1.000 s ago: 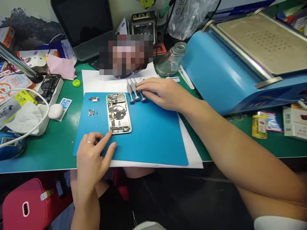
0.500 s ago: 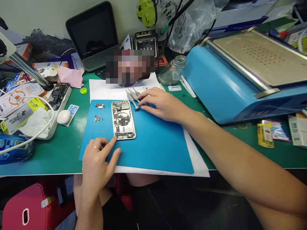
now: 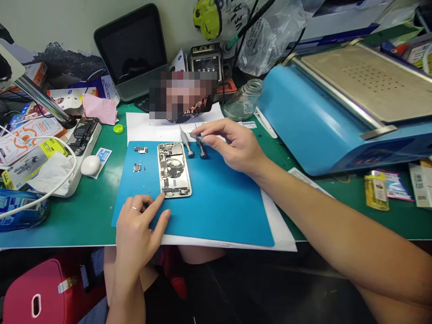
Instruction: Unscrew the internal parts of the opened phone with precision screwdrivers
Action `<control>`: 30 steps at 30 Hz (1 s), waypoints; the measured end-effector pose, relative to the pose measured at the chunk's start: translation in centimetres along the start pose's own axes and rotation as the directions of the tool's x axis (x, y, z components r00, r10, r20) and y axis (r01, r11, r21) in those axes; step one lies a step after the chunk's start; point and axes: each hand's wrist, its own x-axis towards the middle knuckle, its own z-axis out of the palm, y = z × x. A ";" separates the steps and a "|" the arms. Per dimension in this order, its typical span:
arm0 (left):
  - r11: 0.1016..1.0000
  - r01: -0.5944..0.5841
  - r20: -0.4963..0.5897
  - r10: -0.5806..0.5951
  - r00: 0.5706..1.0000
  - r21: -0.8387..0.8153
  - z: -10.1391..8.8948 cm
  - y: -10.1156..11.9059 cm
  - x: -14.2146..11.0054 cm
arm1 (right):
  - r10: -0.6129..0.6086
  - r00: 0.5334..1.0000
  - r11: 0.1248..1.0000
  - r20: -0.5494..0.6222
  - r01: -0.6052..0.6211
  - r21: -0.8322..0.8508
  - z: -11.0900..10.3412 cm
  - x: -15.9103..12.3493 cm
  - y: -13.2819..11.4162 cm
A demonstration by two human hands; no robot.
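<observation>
An opened phone (image 3: pixel 174 173), its inner parts showing, lies on a blue mat (image 3: pixel 219 207). My left hand (image 3: pixel 140 220) rests at its lower left corner, the index fingertip touching the edge and the thumb apart. Beyond the phone's upper right, my right hand (image 3: pixel 232 141) pinches what looks like a small grey screwdriver, mostly covered by the fingers. Beside those fingers lie a grey screwdriver (image 3: pixel 187 143) and a darker screwdriver (image 3: pixel 201 148). Left of the phone are a small metal phone part (image 3: pixel 141 150), another small part (image 3: pixel 137 167) and tiny pieces.
White paper (image 3: pixel 148 126) sticks out from under the mat. A glass jar (image 3: pixel 245 99) and a large blue machine (image 3: pixel 303 121) stand at the right. Leftward are a white earbud case (image 3: pixel 90 165), boxes and a white cable. A tablet-like screen (image 3: pixel 131 45) leans at the back.
My right hand has lifted slightly and moved right, its thumb and fingers now pinched together. The screwdrivers by it have shifted, and the darker one shows more. My left hand stays in place.
</observation>
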 end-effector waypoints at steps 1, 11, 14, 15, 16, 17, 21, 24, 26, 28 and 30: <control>1.000 0.000 -0.001 0.000 1.000 0.000 0.0 0.0 0.0 | 0.014 0.999 1.000 -0.052 -0.013 0.016 0.0 0.0 -0.2; 1.000 -0.001 -0.004 0.001 1.000 0.003 0.0 0.0 0.1 | 0.086 0.890 0.996 -0.448 -0.074 0.044 -0.1 0.6 0.6; 1.000 -0.002 -0.004 0.002 1.000 -0.001 0.0 0.1 0.1 | 0.160 0.882 0.987 -0.443 -0.133 0.092 -0.2 0.8 1.1; 1.000 -0.003 -0.005 0.003 1.000 -0.003 0.0 0.1 0.1 | 0.172 0.877 0.985 -0.449 -0.145 0.094 -0.3 0.8 1.3; 1.000 -0.003 -0.005 0.003 1.000 -0.004 0.0 0.1 0.1 | 0.170 0.874 0.985 -0.455 -0.149 0.081 -0.3 0.8 1.5; 1.000 -0.004 -0.004 0.004 1.000 -0.005 0.0 0.1 0.1 | 0.154 0.875 0.988 -0.459 -0.146 0.053 -0.4 0.7 1.6; 1.000 0.001 0.002 -0.001 1.000 -0.006 0.0 0.1 0.1 | 0.013 0.914 0.989 -0.407 -0.071 -0.128 -0.4 0.4 1.9; 1.000 0.004 0.004 -0.004 1.000 -0.001 0.0 0.0 0.1 | -0.057 0.951 0.968 -0.304 -0.022 -0.249 -0.4 0.2 1.6; 1.000 0.008 0.005 -0.008 1.000 0.002 0.0 0.0 0.0 | -0.052 0.976 0.948 -0.211 -0.018 -0.317 -0.4 0.2 1.2; 1.000 0.012 0.007 -0.012 1.000 0.001 -0.1 0.0 0.0 | -0.030 0.989 0.934 -0.144 -0.024 -0.358 -0.4 0.1 0.8; 1.000 0.005 0.009 -0.005 1.000 -0.004 -0.1 0.1 0.0 | -0.027 0.990 0.927 -0.138 -0.027 -0.374 -0.4 0.0 0.4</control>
